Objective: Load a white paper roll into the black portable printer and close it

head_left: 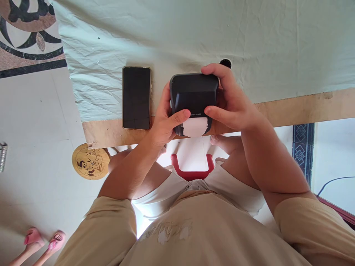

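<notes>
A small black printer (pixel 193 96) with a torn strip of white paper (pixel 195 126) hanging out of its near edge is held over the table's front edge. My left hand (pixel 165 122) grips its left side, thumb on top. My right hand (pixel 227 99) wraps its right side, fingers over the far corner and thumb on the front. A black smartphone (pixel 136 97) lies flat, screen dark, just left of my left hand.
A pale cloth (pixel 194 37) covers the table, leaving a bare brown front strip (pixel 305 107). A small black round thing (pixel 225 63) lies beyond the printer. Below are a red stool (pixel 193 171), a round bamboo mat (pixel 90 162) and another person's feet in pink sandals (pixel 44 240).
</notes>
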The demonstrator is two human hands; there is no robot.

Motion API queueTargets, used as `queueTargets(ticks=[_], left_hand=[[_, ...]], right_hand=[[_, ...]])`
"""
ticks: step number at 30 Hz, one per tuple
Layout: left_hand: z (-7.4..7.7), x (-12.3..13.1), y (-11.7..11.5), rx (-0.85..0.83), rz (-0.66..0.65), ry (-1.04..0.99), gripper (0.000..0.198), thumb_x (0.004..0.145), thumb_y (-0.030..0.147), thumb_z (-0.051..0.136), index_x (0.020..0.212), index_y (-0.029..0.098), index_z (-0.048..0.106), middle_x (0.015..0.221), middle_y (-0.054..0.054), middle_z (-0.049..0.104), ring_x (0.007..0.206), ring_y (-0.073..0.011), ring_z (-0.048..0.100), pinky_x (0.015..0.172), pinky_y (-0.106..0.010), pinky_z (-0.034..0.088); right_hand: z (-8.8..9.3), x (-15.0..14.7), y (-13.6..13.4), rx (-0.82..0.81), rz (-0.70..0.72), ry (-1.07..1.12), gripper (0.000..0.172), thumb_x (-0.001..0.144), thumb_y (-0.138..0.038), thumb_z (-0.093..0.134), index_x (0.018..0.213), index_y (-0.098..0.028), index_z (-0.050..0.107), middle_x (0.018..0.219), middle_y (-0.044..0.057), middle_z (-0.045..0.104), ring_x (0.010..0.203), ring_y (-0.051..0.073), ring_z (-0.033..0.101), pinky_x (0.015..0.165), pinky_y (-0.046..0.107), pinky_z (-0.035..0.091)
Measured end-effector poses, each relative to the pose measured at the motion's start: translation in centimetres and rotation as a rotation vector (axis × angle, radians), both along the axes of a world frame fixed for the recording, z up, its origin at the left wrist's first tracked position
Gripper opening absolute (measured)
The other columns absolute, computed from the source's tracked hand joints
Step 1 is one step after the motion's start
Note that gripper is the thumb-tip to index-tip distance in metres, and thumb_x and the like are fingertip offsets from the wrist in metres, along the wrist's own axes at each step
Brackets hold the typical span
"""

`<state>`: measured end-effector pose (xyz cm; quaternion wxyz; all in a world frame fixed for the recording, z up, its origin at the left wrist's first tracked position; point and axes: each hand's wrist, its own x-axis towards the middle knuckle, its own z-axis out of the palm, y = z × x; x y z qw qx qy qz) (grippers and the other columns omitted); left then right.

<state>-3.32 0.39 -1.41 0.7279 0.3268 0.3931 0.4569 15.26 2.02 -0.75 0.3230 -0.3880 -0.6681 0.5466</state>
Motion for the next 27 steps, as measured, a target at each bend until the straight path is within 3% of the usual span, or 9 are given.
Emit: queueTargets(ticks=[5,8,12,17,22,27], left_hand=[[0.4,0.4,0.2,0.010,0.009,-0.046,0.045,0.077,0.057,0.057,0.109,0.026,0.057,0.108,-0.004,0.066,0.134,-0.0282,0.045,0.104,-0.043,0.047],[0.2,0.5,0.5,-0.059,0.000,-0.067,0.047,0.085,0.060,0.042,0.105,0.022,0.061,0.109,-0.005,0.067,0.135,-0.0272,0.044,0.106,-0.043,0.045],[-0.7,0.3,0.8,-0.136,0.017,-0.100,0.041,0.087,0.055,0.041,0.105,0.025,0.062,0.105,-0.002,0.070,0.130,-0.0256,0.051,0.106,-0.042,0.046],[-1.1,0.2,1.0,-0.171,0.039,-0.099,0.037,0.086,0.055,0.043,0.103,0.028,0.063,0.108,0.002,0.071,0.130,-0.0236,0.051,0.108,-0.039,0.046],[-0.5,0.4,0.9,-0.155,0.028,-0.134,0.037,0.088,0.054,0.042,0.100,0.026,0.064,0.113,0.002,0.070,0.134,-0.0215,0.046,0.109,-0.037,0.045],[-0.3,0.4,0.8,-0.126,0.067,-0.159,0.032,0.088,0.050,0.046,0.102,0.026,0.062,0.112,0.002,0.069,0.129,-0.0218,0.052,0.107,-0.038,0.047]], right_hand=[[0.3,-0.1,0.1,0.058,-0.075,-0.016,0.058,0.082,-0.051,0.054,0.133,-0.035,0.032,0.130,0.003,0.050,0.098,0.019,0.059,0.070,0.032,0.056],[0.6,-0.3,0.1,0.137,-0.142,-0.021,0.050,0.085,-0.052,0.051,0.130,-0.032,0.040,0.135,0.003,0.047,0.111,0.020,0.056,0.074,0.030,0.056],[0.5,-0.3,-0.1,0.146,-0.218,-0.102,0.053,0.085,-0.058,0.048,0.131,-0.032,0.041,0.138,0.004,0.046,0.111,0.021,0.057,0.065,0.028,0.055],[0.2,-0.4,-0.1,0.176,-0.212,-0.082,0.049,0.085,-0.054,0.051,0.130,-0.035,0.043,0.141,0.002,0.044,0.110,0.022,0.058,0.063,0.029,0.055],[-0.1,-0.7,-0.2,0.170,-0.259,-0.123,0.050,0.085,-0.054,0.051,0.130,-0.035,0.043,0.142,0.002,0.043,0.116,0.024,0.054,0.067,0.031,0.057],[-0.3,-0.7,-0.2,0.153,-0.225,-0.166,0.059,0.084,-0.054,0.052,0.137,-0.035,0.034,0.136,0.005,0.047,0.118,0.026,0.053,0.081,0.039,0.057]])
